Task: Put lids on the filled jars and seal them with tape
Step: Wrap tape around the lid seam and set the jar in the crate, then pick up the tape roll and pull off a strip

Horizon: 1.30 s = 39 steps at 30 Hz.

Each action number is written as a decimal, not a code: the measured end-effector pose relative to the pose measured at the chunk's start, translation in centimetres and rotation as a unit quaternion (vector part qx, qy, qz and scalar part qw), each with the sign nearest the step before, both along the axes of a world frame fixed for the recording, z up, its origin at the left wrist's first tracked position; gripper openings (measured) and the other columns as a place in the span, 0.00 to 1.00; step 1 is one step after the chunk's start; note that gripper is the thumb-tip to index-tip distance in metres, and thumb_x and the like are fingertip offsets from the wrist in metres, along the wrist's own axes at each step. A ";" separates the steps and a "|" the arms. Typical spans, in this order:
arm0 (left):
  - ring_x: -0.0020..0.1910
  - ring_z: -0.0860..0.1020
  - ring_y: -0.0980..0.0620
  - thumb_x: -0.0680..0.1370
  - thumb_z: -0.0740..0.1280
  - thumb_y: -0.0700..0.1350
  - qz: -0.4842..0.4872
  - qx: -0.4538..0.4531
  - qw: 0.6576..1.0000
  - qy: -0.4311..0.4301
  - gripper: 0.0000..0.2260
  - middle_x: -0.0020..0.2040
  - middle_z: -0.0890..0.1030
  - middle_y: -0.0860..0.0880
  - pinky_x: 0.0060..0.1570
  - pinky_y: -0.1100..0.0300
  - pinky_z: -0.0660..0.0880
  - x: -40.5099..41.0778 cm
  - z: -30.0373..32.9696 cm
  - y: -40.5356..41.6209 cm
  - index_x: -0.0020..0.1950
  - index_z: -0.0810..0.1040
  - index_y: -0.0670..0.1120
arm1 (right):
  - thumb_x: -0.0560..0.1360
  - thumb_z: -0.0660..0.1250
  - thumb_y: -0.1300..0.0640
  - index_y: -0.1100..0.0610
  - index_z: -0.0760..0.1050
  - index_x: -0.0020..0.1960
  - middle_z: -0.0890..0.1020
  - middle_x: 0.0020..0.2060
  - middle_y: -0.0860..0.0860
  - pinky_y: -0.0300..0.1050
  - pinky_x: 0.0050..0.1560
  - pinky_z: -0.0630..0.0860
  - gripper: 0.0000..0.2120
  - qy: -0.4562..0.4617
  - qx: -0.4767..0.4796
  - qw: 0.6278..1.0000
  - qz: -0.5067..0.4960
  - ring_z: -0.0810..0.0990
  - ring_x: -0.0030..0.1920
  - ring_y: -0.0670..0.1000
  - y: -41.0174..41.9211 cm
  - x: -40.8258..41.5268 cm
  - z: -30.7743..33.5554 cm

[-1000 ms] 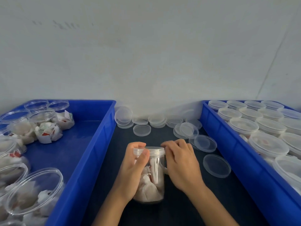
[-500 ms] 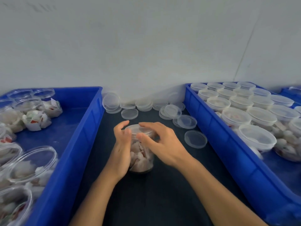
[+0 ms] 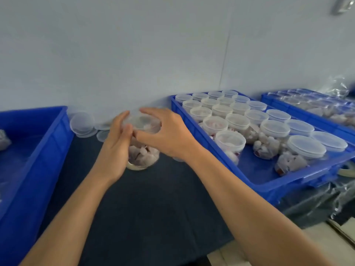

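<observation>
A clear filled jar [image 3: 143, 156] stands on the dark table between two blue bins. A translucent lid [image 3: 143, 121] sits on its mouth. My left hand [image 3: 115, 148] holds the jar's left side, its fingertips reaching up to the lid's rim. From the right, my right hand [image 3: 169, 135] arches over the lid, with thumb and fingers curled round its edge. The pale packets inside show through the jar wall. The hands hide much of the jar's upper part.
A blue bin [image 3: 269, 186] on the right holds several lidded jars, with a second bin [image 3: 307, 116] behind it. Another blue bin [image 3: 48, 150] stands at the left. Loose lids [image 3: 82, 124] lie by the wall. A pale ring [image 3: 347, 170] shows at the right edge.
The view has swung to the right, bringing the second right-hand bin into sight. Both hands stay on the jar; my right hand has moved from its side to over the lid.
</observation>
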<state>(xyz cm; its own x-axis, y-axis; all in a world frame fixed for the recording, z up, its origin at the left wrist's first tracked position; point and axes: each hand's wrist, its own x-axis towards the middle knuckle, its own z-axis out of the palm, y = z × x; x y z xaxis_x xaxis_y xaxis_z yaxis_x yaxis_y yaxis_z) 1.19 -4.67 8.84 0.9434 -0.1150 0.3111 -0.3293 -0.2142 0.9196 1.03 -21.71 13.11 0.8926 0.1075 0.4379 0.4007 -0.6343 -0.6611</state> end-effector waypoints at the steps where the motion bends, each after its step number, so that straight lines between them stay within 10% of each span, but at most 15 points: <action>1: 0.69 0.77 0.58 0.82 0.54 0.68 -0.009 -0.015 1.000 -0.007 0.25 0.68 0.76 0.66 0.70 0.38 0.75 0.3 1.2 -1.4 0.80 0.64 0.67 | 0.72 0.76 0.42 0.45 0.76 0.74 0.80 0.66 0.47 0.44 0.68 0.75 0.31 -0.005 -0.012 1.000 -0.019 0.77 0.67 0.46 -1.2 -0.2 1.2; 6: 0.61 0.84 0.55 0.86 0.57 0.59 -0.074 -0.072 0.994 -0.037 0.22 0.62 0.83 0.59 0.64 0.41 0.81 0.5 5.9 -9.7 0.80 0.67 0.58 | 0.71 0.73 0.40 0.42 0.77 0.72 0.77 0.63 0.46 0.28 0.51 0.66 0.30 -0.043 -0.070 0.990 -0.118 0.75 0.60 0.44 -8.3 -2.8 6.4; 10: 0.51 0.85 0.63 0.87 0.57 0.57 -0.136 -0.073 0.987 -0.040 0.21 0.48 0.86 0.65 0.57 0.53 0.84 0.5 8.0 -17.0 0.81 0.66 0.57 | 0.68 0.68 0.38 0.40 0.76 0.72 0.78 0.66 0.48 0.37 0.55 0.67 0.32 -0.052 -0.102 0.973 -0.201 0.75 0.65 0.47 -14.5 -5.0 8.9; 15: 0.75 0.75 0.44 0.88 0.59 0.50 -0.201 -0.020 0.979 0.015 0.21 0.77 0.74 0.47 0.75 0.41 0.71 2.8 8.4 -24.0 0.82 0.66 0.54 | 0.71 0.70 0.39 0.44 0.75 0.74 0.77 0.68 0.52 0.44 0.59 0.67 0.31 -0.019 -0.094 0.958 -0.270 0.75 0.66 0.51 -20.7 -4.3 7.8; 20: 0.70 0.79 0.44 0.87 0.61 0.50 -0.230 0.008 0.972 0.052 0.22 0.70 0.80 0.45 0.74 0.40 0.72 4.9 6.4 -27.0 0.82 0.68 0.53 | 0.71 0.67 0.37 0.44 0.71 0.76 0.72 0.70 0.53 0.47 0.55 0.66 0.34 0.007 -0.079 0.951 -0.298 0.72 0.60 0.50 -23.7 -2.7 4.3; 30: 0.79 0.69 0.43 0.87 0.60 0.46 -0.218 0.149 0.964 0.031 0.22 0.81 0.71 0.44 0.77 0.55 0.63 5.7 4.2 -29.6 0.82 0.69 0.45 | 0.74 0.64 0.34 0.48 0.65 0.81 0.64 0.79 0.57 0.52 0.59 0.67 0.39 0.119 -0.110 0.945 -0.283 0.70 0.75 0.62 -26.5 -1.2 1.0; 34: 0.61 0.81 0.49 0.82 0.71 0.42 -0.206 0.207 0.955 -0.044 0.07 0.59 0.85 0.46 0.66 0.53 0.74 6.6 2.8 -28.6 0.60 0.84 0.46 | 0.77 0.66 0.37 0.45 0.59 0.84 0.66 0.80 0.55 0.59 0.70 0.70 0.39 0.196 -0.201 0.932 -0.228 0.70 0.75 0.61 -27.6 -1.3 -0.6; 39: 0.67 0.81 0.53 0.77 0.74 0.33 -0.245 0.240 0.937 -0.071 0.19 0.65 0.85 0.49 0.68 0.55 0.78 6.7 2.5 -28.3 0.66 0.85 0.48 | 0.76 0.62 0.36 0.39 0.59 0.81 0.69 0.78 0.52 0.58 0.68 0.68 0.35 0.227 -0.263 0.917 -0.197 0.72 0.73 0.60 -26.9 -1.1 -1.8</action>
<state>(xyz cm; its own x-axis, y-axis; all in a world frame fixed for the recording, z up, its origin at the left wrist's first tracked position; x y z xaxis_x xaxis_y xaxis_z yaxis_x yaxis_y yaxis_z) 7.85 -32.97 11.30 0.6941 -0.6816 0.2316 -0.6077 -0.3824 0.6960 -0.08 -48.63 11.29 0.9849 -0.1732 -0.0090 -0.1694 -0.9497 -0.2635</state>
